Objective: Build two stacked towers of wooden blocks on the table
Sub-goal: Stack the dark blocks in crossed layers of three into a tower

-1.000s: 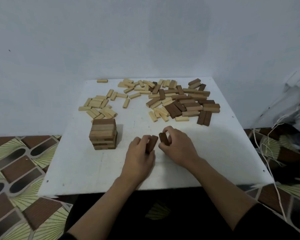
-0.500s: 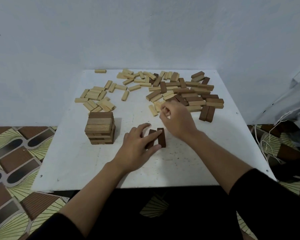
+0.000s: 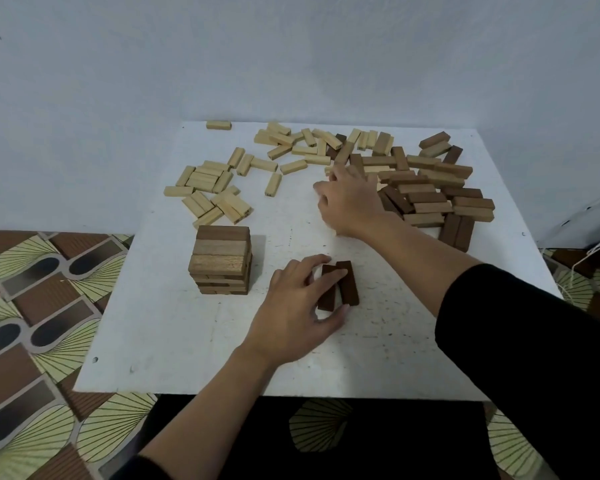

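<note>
Through the head camera I look down on a white table (image 3: pixel 395 341) pushed against a pale wall.

My left hand (image 3: pixel 291 317) sits near the middle of the near edge and holds a pair of dark blocks (image 3: pixel 347 284). The index finger lies over their far ends and the thumb presses the near end of the left one. The two blocks lie flat and touch along their long sides. Their long axes run from the near edge toward the far edge, leaning a little to the left at the far end.

Just left of that hand, toward the left edge, stands the finished tower (image 3: pixel 220 259), upright, several layers high. The long axes of its top layer run parallel to the near edge, and the layers under it cross.

My right hand (image 3: pixel 350 202) reaches toward the far edge and lies palm down where the two loose heaps meet. Its fingers curl down among the blocks, and I cannot tell whether they have closed on one.

Loose pale blocks (image 3: pixel 212 192) spread over the far left part of the table, pointing every way. Brown blocks (image 3: pixel 437 192) are heaped by the far right corner, most with long axes roughly along the far edge. One pale block (image 3: pixel 218 125) lies alone at the far left corner, parallel to the far edge.
</note>
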`<state>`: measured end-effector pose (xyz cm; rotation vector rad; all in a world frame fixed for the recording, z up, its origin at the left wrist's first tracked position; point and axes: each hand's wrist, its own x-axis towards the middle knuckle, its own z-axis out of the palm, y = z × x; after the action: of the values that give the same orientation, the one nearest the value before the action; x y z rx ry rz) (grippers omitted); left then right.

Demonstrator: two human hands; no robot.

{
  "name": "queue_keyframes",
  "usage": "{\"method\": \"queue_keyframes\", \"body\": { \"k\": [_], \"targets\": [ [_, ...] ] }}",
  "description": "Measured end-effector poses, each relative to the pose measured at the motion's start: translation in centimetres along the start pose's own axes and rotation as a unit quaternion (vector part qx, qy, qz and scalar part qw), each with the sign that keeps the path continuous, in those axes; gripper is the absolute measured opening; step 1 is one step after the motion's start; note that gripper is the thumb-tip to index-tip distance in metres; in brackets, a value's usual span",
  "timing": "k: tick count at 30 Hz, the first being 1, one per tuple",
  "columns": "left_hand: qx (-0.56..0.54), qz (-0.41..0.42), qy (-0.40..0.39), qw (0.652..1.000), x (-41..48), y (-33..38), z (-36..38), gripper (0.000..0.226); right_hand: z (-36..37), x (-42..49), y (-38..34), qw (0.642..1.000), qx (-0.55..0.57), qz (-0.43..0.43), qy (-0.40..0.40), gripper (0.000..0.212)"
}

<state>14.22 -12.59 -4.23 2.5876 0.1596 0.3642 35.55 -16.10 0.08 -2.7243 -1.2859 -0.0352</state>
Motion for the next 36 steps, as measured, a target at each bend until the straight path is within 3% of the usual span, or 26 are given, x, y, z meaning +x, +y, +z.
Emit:
{"method": "queue_keyframes", "body": {
  "k": [5,10,18,21,27,32,36],
  "targets": [
    [-0.02,-0.007,0.008,1.0,0.3,-0.1,0.0,0.053,0.1,0.6,-0.4,0.999,-0.017,-0.041,0.018,0.02],
    [-0.008,-0.006,-0.003,1.0,0.3,-0.4,0.3,0.056,0.7,1.1,-1.1,0.997,-0.042,-0.023,0.061,0.012],
    [-0.016,-0.005,0.008,1.0,0.3,-0.3,0.4,0.055,1.0,1.1,-1.5,0.998,-0.043,0.029,0.018,0.034],
    [-0.02,-0.008,0.006,1.0,0.3,-0.3,0.3,0.054,0.7,1.1,-1.3,0.998,-0.053,0.034,-0.003,0.028],
    [-0.015,-0.011,-0.006,1.0,0.4,-0.1,0.2,0.055,0.2,1.1,-0.1,0.999,0.042,0.0,-0.015,0.028],
    [-0.018,-0.011,-0.01,1.0,0.2,-0.2,0.0,0.055,-0.4,0.2,0.0,0.982,0.185,-0.023,0.043,0.048],
    [-0.011,-0.012,-0.014,1.0,0.3,-0.2,0.1,0.055,-1.4,-2.2,-0.7,0.955,0.281,-0.027,0.09,0.049]
  ]
}}
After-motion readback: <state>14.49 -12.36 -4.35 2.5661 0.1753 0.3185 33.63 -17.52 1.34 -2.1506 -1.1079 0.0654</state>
